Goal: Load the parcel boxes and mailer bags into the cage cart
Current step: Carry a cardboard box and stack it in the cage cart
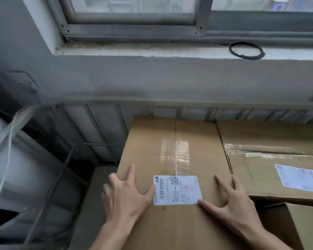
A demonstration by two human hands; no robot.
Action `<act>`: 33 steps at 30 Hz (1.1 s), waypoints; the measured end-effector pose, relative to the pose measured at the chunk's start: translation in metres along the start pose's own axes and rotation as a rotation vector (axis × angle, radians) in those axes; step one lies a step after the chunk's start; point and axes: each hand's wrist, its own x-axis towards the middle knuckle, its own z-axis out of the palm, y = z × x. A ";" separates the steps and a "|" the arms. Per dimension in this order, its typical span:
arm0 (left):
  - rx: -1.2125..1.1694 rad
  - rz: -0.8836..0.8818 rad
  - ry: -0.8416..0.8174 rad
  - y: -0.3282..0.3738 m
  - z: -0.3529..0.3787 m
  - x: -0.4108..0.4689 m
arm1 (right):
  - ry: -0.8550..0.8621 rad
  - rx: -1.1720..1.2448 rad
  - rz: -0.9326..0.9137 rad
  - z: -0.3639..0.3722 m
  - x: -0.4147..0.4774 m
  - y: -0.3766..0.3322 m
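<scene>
Cardboard box [175, 150] under left hand [126, 197], right hand [235, 208]

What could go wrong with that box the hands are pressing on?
1. The taped brown cardboard box sits higher than the lower cardboard box on its left. Shoved that way, it might tip off the edge.
2. The right hand presses close to the neighbouring labelled cardboard box. Fingers could get pinched in the seam between the boxes.
</scene>
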 end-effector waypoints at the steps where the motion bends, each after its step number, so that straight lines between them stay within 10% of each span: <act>1: -0.012 -0.014 0.003 -0.001 0.009 0.008 | -0.015 -0.017 0.003 0.011 0.002 0.002; 20: -0.064 -0.065 -0.151 -0.026 0.216 0.052 | 0.069 -0.170 0.111 0.187 0.053 0.085; 33: -0.089 -0.018 -0.236 -0.039 0.302 0.069 | 0.070 -0.207 -0.172 0.309 0.050 0.109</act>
